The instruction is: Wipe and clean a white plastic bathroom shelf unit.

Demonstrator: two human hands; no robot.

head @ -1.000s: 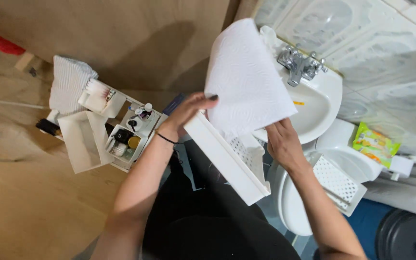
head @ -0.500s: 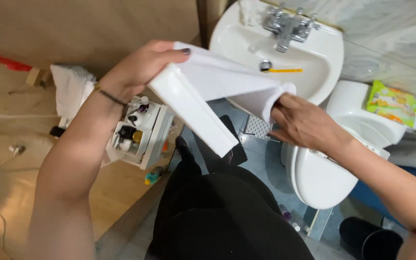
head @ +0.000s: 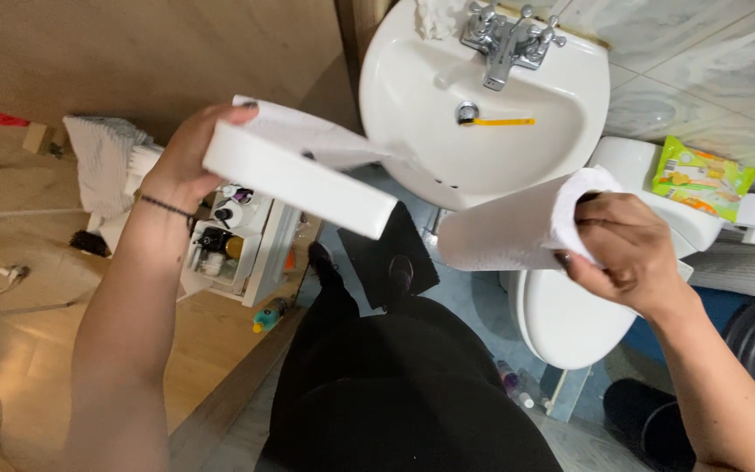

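Note:
My left hand [head: 190,144] grips one end of a white plastic drawer tray [head: 299,179], held tilted in the air, with a sheet of white paper towel [head: 316,140] lying over its top. My right hand [head: 618,249] holds a roll of white paper towel [head: 504,232] by its end, apart from the tray and to its right, above the toilet. Both are held in front of the white sink [head: 517,144].
A white storage cart [head: 242,245] with small bottles stands at the left, a folded white towel [head: 102,157] beside it. The sink has a chrome tap [head: 504,39]. A white toilet [head: 570,319] sits below right with a green packet [head: 701,179] on its tank. A dark bin [head: 648,419] stands lower right.
My right hand has pulled the paper towel roll out of the tray and away to the right. The tray has tilted flatter in my left hand, and one sheet stays on it.

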